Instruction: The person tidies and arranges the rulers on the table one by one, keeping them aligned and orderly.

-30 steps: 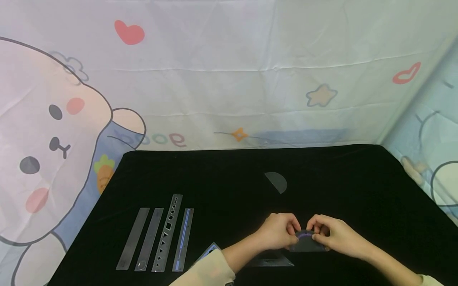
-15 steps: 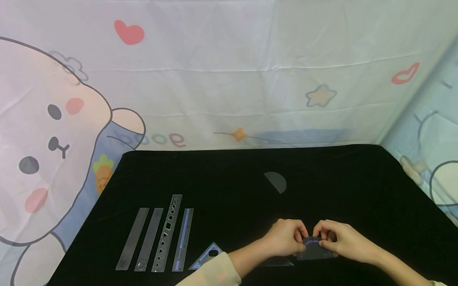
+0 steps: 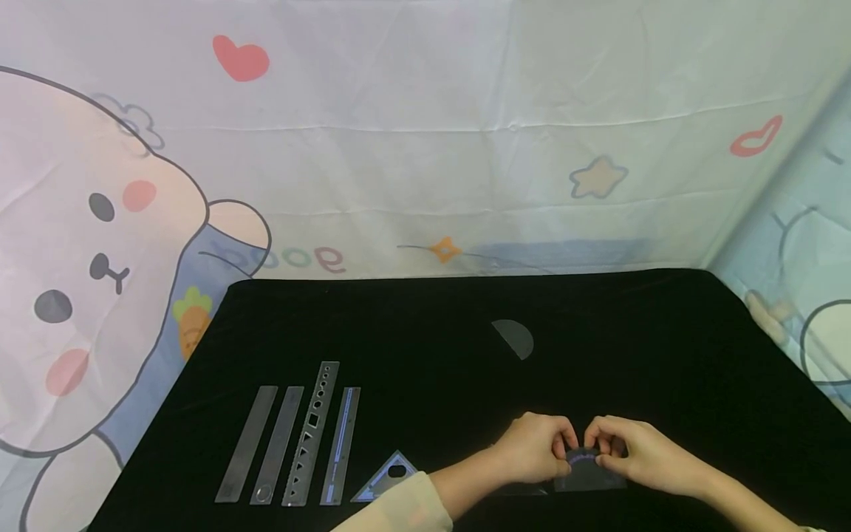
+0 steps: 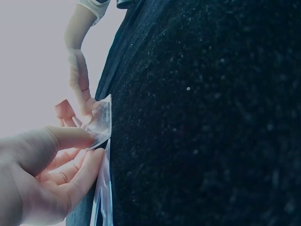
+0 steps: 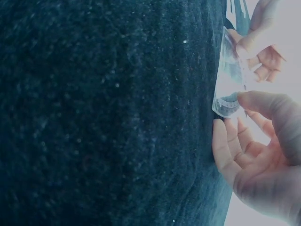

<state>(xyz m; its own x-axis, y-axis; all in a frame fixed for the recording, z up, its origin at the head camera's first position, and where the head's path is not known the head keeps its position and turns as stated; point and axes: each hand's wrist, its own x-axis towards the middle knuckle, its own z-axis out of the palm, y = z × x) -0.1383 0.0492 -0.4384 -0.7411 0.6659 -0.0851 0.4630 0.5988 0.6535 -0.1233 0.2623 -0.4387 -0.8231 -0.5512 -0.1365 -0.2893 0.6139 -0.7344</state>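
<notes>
A clear protractor (image 3: 588,479) with a purple arc is held by both hands near the front of the table, its straight edge toward me. My left hand (image 3: 535,447) pinches the left end of its curve between thumb and fingers. On the other end, my right hand (image 3: 643,454) grips the curve the same way. The left wrist view has the protractor (image 4: 102,117) standing tilted, its straight edge at the black cloth. In the right wrist view, the right thumb presses the protractor's (image 5: 228,80) face. Beside the left hand, a clear flat piece (image 3: 528,490) lies mostly hidden under the forearm.
On the black cloth (image 3: 412,332), several clear rulers (image 3: 278,443) lie in a row at the left, one with cut-out shapes (image 3: 312,421). A blue-marked set square (image 3: 385,476) is partly covered by the left sleeve. Farther back lies a clear half-disc (image 3: 514,340).
Both hands have moved the protractor to the right and nearer to me, mostly in the first half second. More of the blue-marked set square shows, while less of the clear flat piece does.
</notes>
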